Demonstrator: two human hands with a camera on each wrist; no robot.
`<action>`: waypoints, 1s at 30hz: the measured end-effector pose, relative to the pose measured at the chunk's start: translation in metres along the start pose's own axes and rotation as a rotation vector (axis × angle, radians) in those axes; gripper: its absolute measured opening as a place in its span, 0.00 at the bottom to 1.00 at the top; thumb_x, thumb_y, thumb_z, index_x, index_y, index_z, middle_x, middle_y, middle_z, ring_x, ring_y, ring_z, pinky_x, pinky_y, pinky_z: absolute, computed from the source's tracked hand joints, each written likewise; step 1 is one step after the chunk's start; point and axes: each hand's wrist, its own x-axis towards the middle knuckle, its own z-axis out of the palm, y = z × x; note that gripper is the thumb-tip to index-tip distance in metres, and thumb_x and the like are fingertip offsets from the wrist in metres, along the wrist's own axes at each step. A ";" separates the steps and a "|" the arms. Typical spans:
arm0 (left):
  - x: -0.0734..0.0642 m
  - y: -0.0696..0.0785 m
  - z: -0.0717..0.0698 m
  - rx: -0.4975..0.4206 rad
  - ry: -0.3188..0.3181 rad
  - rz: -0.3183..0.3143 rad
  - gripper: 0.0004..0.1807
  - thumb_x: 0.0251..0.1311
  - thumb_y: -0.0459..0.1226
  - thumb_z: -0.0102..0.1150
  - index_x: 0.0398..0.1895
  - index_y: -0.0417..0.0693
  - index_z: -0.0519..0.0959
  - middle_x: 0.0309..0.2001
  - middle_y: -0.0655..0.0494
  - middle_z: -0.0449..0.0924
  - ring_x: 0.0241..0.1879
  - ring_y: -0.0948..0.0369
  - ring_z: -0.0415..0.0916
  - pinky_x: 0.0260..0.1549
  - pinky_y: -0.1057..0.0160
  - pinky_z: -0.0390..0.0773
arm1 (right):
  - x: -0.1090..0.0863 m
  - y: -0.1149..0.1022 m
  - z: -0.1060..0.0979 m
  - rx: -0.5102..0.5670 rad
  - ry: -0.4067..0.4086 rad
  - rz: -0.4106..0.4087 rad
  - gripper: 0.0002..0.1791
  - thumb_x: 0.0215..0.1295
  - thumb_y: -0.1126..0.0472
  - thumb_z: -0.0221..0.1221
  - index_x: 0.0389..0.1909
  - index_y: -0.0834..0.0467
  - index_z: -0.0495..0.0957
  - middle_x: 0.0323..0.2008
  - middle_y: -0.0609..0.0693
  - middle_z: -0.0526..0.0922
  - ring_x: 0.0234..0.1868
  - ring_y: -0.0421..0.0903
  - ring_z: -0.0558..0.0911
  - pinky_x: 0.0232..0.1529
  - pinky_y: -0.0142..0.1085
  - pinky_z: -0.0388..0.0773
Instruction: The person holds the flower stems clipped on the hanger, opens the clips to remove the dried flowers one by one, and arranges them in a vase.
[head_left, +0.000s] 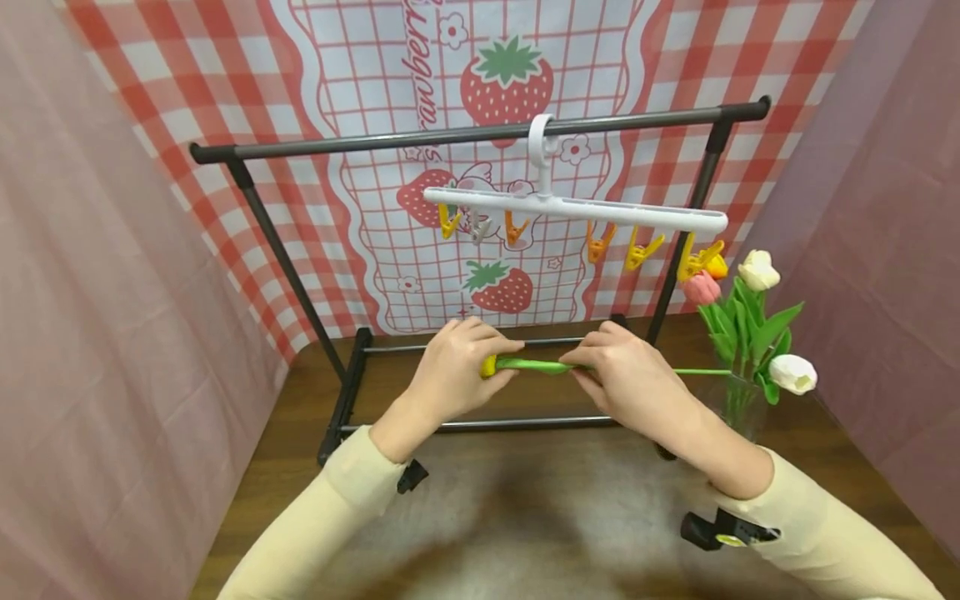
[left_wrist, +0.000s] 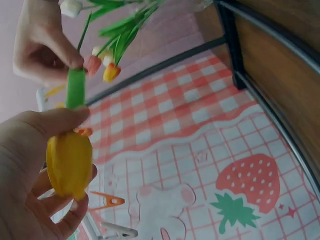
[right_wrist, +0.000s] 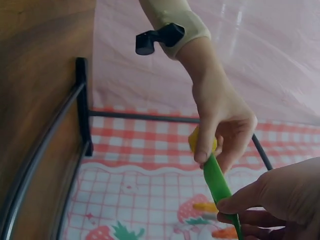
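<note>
A yellow tulip point(left_wrist: 70, 165) is held sideways between both hands, low in front of the rack in the head view. My left hand point(head_left: 453, 364) grips it at the bloom end, thumb just below the petals. Farther along, my right hand point(head_left: 628, 372) pinches the green stem and leaf point(right_wrist: 216, 181) between thumb and fingers. The thin stem runs on past the right hand toward the vase. Above the hands hangs a white hanger point(head_left: 600, 212) with several clips, among them an orange clip point(head_left: 598, 243) and a grey clip point(head_left: 480, 227).
A dark metal rack point(head_left: 360, 145) stands on the wooden table point(head_left: 262, 467) and carries the hanger. At the right, a clear vase point(head_left: 742, 412) holds white, pink and orange tulips. Behind hangs a checked strawberry cloth point(head_left: 247, 67); pink curtains point(head_left: 97, 333) flank both sides.
</note>
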 end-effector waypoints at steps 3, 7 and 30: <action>0.000 -0.006 -0.003 -0.074 0.028 -0.074 0.31 0.47 0.47 0.87 0.57 0.51 0.89 0.44 0.56 0.92 0.42 0.58 0.83 0.43 0.59 0.85 | -0.006 0.007 -0.012 0.013 0.049 0.036 0.10 0.55 0.69 0.77 0.39 0.58 0.92 0.34 0.50 0.91 0.37 0.47 0.82 0.34 0.44 0.81; -0.002 -0.016 -0.006 -0.155 0.034 -0.166 0.35 0.45 0.48 0.88 0.58 0.48 0.88 0.46 0.53 0.92 0.44 0.56 0.86 0.45 0.58 0.88 | -0.021 0.021 -0.036 0.017 0.199 0.101 0.15 0.50 0.70 0.78 0.40 0.56 0.92 0.34 0.50 0.92 0.37 0.47 0.85 0.37 0.39 0.80; 0.003 0.006 0.079 -0.683 -0.021 -0.464 0.27 0.53 0.40 0.84 0.56 0.44 0.89 0.51 0.48 0.92 0.44 0.55 0.93 0.46 0.61 0.90 | -0.043 0.090 -0.078 0.061 0.811 0.522 0.17 0.65 0.60 0.65 0.44 0.72 0.87 0.29 0.36 0.89 0.31 0.08 0.72 0.41 0.08 0.67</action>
